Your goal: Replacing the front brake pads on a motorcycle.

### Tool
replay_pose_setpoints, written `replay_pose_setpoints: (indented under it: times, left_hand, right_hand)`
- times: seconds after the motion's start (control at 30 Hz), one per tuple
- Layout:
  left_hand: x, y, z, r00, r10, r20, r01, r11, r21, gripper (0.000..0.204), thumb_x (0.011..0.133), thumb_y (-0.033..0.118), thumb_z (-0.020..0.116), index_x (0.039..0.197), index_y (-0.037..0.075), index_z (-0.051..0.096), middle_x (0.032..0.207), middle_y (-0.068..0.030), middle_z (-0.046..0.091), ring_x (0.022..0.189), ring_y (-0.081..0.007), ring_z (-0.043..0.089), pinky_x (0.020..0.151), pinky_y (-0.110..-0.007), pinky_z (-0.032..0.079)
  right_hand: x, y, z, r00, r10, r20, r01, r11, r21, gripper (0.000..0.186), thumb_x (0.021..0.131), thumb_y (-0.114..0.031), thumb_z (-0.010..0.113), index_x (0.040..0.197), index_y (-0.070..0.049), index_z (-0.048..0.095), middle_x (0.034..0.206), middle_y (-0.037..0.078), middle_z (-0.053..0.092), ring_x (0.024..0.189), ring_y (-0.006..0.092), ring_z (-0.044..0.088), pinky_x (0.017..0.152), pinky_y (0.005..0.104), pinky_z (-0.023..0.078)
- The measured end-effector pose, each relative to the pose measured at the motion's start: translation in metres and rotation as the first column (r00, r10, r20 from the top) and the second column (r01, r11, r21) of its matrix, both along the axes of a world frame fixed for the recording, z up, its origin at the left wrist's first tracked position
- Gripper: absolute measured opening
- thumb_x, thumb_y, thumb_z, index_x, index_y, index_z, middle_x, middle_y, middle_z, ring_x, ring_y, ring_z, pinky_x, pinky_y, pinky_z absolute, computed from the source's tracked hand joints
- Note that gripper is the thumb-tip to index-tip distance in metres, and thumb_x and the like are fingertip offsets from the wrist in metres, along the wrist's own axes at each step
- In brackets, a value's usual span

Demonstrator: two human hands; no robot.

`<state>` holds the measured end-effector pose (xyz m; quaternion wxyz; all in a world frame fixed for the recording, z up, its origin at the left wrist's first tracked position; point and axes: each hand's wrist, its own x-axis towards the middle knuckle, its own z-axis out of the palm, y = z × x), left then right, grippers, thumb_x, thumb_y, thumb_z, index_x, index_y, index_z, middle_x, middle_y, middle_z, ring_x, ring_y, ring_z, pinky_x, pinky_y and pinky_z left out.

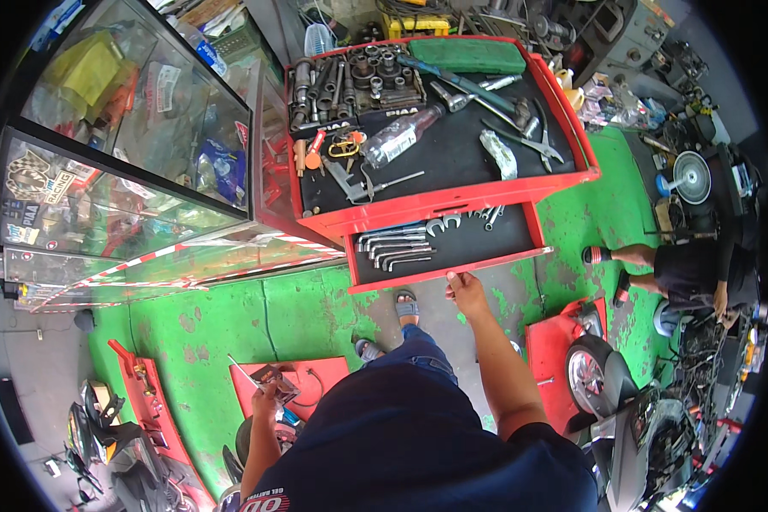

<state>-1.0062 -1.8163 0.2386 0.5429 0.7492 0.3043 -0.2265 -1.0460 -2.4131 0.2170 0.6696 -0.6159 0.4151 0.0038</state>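
My left hand (266,394) is closed on a long silver tool (244,368), with a dark printed packet (283,381) at its fingers. My right hand (462,288) has its fingers curled at the front edge of a pulled-out red drawer (396,279); what they hold, if anything, is hidden. Open-ended spanners (448,224) and bent wrenches (398,252) lie in that drawer. Above it, the toolbox top (427,192) carries a socket set (358,84), a plastic bottle (401,138), pliers (531,143), a caliper-like tool (354,188) and a green case (461,55).
Glass cabinets (136,196) stand left of the toolbox. Another person (708,274) is at the right, among parts and machines. Red platforms (552,341) and motorbikes (648,427) flank me. A cable (265,320) runs over the green floor (188,333).
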Motion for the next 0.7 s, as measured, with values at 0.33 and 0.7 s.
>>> replay_pose_setpoints:
  times: [0.33, 0.7]
  left_hand:
    - [-0.036, -0.013, 0.011, 0.995, 0.096, -0.029, -0.096, 0.995, 0.018, 0.034, 0.09, 0.029, 0.074, 0.102, -0.003, 0.071, 0.086, -0.0082, 0.071, 0.07, -0.0174, 0.064, 0.061, -0.034, 0.05]
    - [-0.036, -0.031, 0.027, 0.988, 0.144, -0.058, -0.14, 0.988, 0.067, 0.029, 0.088, 0.025, 0.074, 0.099, -0.001, 0.071, 0.087, -0.0069, 0.07, 0.072, -0.0167, 0.066, 0.064, -0.032, 0.052]
  right_hand:
    - [0.103, -0.035, -0.02, 0.978, -0.09, 0.187, 0.072, 0.992, 0.103, 0.027, 0.103, -0.037, 0.061, 0.101, -0.01, 0.061, 0.081, 0.001, 0.066, 0.069, 0.012, 0.063, 0.061, 0.0278, 0.047]
    - [0.099, -0.047, -0.062, 0.83, -0.557, 0.027, 0.456, 0.705, 0.543, 0.018, 0.097, -0.016, 0.061, 0.114, -0.012, 0.062, 0.097, 0.003, 0.069, 0.102, 0.0201, 0.065, 0.088, 0.0386, 0.052]
